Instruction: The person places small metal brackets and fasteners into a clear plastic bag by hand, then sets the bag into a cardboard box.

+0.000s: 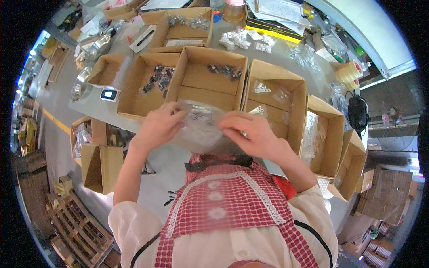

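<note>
A clear plastic bag (203, 134) with dark handwriting on it hangs in front of my apron, over the near edge of the table. My left hand (161, 123) pinches its left side between thumb and fingers. On the other side, my right hand (250, 134) has its fingers closed on the bag's right edge. A small shiny bit shows by the right thumb, too small to name. Just beyond lies an open cardboard box (210, 89) with small dark parts in little bags. Small silvery metal pieces (258, 110) lie in the box beyond my right hand.
More open cardboard trays (277, 73) with small bagged parts flank the middle one. At left are a small device with a lit screen (109, 94) and metal bowls (81, 85). White crumpled pieces (246, 40) lie farther back, and tape rolls (348, 71) stand at right.
</note>
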A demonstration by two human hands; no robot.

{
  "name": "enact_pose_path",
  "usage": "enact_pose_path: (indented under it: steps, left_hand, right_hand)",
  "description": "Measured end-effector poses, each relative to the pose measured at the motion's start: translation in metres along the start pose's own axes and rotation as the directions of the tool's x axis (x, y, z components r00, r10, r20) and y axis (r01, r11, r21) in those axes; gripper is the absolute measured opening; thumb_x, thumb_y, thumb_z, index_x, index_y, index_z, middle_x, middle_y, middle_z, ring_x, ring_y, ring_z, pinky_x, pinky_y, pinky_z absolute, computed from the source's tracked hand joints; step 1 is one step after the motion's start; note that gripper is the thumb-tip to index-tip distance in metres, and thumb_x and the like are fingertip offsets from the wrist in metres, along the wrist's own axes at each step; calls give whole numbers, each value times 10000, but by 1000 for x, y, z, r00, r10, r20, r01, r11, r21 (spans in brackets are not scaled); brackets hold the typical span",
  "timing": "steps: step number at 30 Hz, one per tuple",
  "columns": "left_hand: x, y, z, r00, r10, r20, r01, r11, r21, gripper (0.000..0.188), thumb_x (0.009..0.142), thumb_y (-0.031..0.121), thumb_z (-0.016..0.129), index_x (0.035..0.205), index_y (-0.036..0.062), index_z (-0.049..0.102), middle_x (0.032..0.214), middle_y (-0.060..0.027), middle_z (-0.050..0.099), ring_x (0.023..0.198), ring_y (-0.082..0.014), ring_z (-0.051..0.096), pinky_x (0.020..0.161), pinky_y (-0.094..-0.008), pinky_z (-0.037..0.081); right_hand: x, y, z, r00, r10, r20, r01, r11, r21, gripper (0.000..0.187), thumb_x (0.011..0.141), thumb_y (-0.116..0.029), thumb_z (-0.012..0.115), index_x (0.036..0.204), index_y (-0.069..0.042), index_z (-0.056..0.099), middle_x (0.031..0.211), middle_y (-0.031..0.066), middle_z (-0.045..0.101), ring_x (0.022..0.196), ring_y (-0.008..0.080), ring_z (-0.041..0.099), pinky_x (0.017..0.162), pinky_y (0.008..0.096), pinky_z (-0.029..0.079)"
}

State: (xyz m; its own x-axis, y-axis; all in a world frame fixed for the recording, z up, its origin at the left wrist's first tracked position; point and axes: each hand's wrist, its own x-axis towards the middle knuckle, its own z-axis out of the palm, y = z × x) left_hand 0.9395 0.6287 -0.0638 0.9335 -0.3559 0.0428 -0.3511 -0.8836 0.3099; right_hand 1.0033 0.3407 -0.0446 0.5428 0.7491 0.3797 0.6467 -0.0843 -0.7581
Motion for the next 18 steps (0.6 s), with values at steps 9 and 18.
enact_pose_path:
  steps: [9, 18]
  left_hand:
    - [33, -29, 19, 990, 17, -138, -64, 938, -340, 175, 892, 191, 642, 834, 27, 622, 727, -184, 592, 704, -373, 599, 616, -433, 461]
    - [61, -8, 3, 983, 18, -182, -127, 781, -612, 205, 879, 205, 645, 814, 13, 618, 689, -189, 561, 580, -318, 533, 558, -396, 429]
  right_hand:
    - [35, 11, 79, 981, 113, 156, -56, 941, -333, 208, 796, -40, 594, 997, -17, 644, 962, 172, 684, 868, 341, 673, 707, 438, 549]
    - [57, 59, 82, 916, 299, 266, -77, 783, -617, 182, 799, -118, 593, 912, -7, 684, 817, 178, 686, 796, 347, 686, 698, 446, 558]
